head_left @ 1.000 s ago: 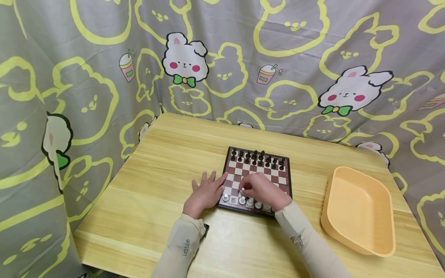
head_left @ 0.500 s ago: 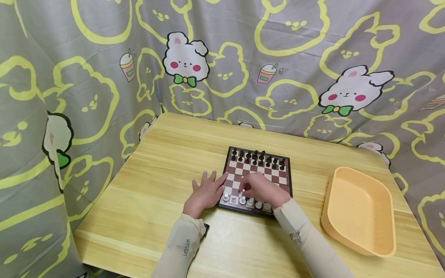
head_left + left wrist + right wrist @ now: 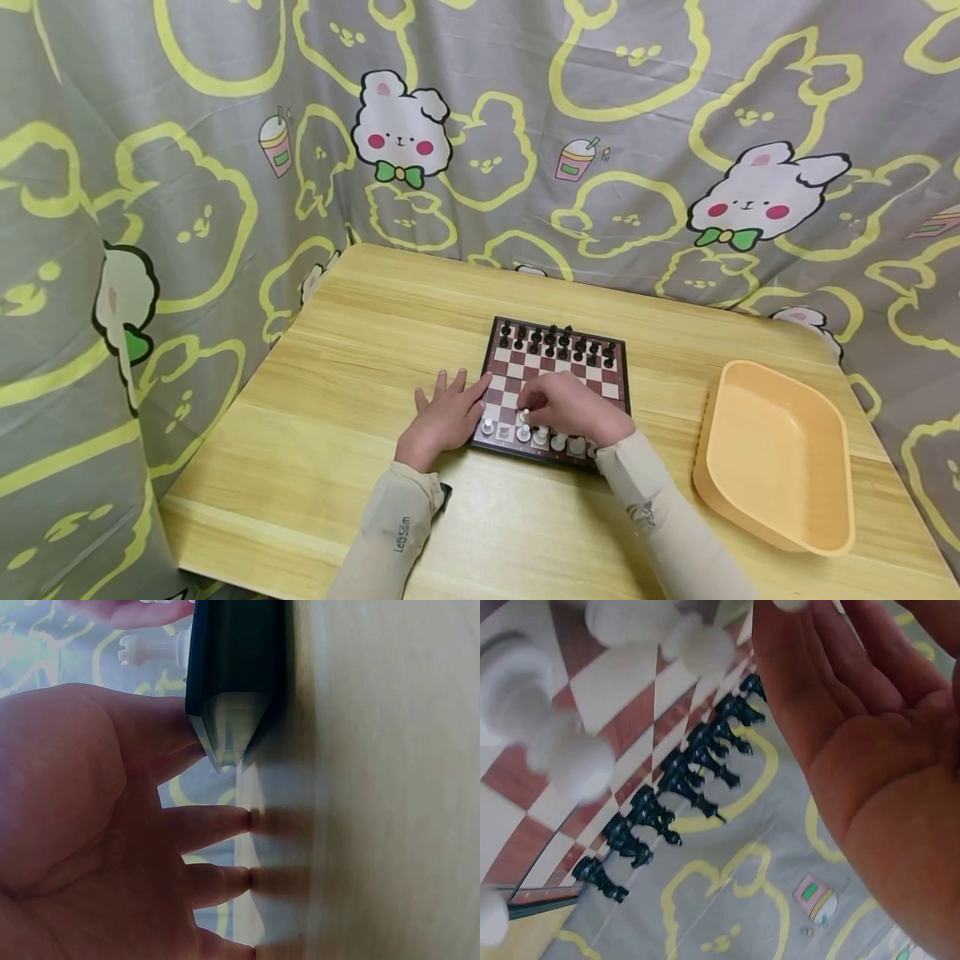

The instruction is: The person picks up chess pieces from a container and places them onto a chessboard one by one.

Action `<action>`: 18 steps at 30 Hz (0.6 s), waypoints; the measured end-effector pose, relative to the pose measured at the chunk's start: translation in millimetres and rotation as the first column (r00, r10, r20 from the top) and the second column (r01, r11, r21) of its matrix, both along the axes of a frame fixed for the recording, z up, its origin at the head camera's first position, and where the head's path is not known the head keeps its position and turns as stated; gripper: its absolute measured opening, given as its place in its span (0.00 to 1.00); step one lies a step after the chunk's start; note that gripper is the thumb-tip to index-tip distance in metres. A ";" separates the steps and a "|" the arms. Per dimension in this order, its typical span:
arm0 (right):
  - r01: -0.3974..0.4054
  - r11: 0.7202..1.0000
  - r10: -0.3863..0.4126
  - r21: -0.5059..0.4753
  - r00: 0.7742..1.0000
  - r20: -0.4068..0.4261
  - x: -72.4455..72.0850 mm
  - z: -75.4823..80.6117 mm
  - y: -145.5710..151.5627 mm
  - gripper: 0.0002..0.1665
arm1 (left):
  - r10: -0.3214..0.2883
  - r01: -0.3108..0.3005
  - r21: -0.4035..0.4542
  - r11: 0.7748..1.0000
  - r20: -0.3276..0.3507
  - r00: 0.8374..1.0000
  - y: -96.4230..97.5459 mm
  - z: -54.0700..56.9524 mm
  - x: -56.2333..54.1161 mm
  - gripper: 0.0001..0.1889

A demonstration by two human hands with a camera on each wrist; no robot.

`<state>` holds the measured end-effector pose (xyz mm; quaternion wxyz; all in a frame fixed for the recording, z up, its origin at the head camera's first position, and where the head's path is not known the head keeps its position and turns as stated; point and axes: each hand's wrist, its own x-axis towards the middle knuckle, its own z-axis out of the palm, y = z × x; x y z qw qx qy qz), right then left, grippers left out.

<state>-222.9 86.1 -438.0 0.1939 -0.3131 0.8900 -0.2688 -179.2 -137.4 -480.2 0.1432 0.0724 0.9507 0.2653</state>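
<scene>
A folding chessboard with brown and white squares lies on the table. My right hand is over its near half, fingertips pinching a small white pawn in the row ahead of the white back pieces. In the right wrist view the pale top of that pawn shows at the fingers. My left hand rests spread at the board's left edge, thumb and forefinger side touching the frame and other fingertips on the table. A white rook stands in the near left corner.
Black pieces fill two rows at the far side of the board. White back pieces line the near edge, partly hidden by the right arm. An orange plastic basin stands on the table at right. A patterned curtain surrounds the table.
My right wrist has shifted slightly to the right, and more of the white pawn shows under the fingertips. The left hand and the board stay put.
</scene>
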 end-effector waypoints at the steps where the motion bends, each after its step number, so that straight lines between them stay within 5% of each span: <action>1: 0.011 1.000 -0.011 -0.014 1.000 0.000 1.0 1.7 2.5 0.07 | 0.001 -0.001 0.002 1.000 0.001 1.000 0.0 0.1 0.2 0.27; 11: 0.156 0.980 -0.177 -0.125 0.967 -0.185 26.0 20.9 57.7 0.11 | 0.003 -0.003 0.014 1.000 0.007 1.000 -0.6 -2.5 2.7 0.27; 14: 0.220 0.965 -0.250 -0.146 0.939 -0.237 37.1 26.8 86.4 0.11 | -0.001 0.001 0.011 1.000 0.003 1.000 -0.4 -1.9 2.0 0.28; 18: 0.344 0.923 -0.382 -0.172 0.871 -0.309 52.5 29.3 132.9 0.15 | -0.001 0.001 0.006 1.000 0.004 1.000 -0.1 -0.9 1.7 0.28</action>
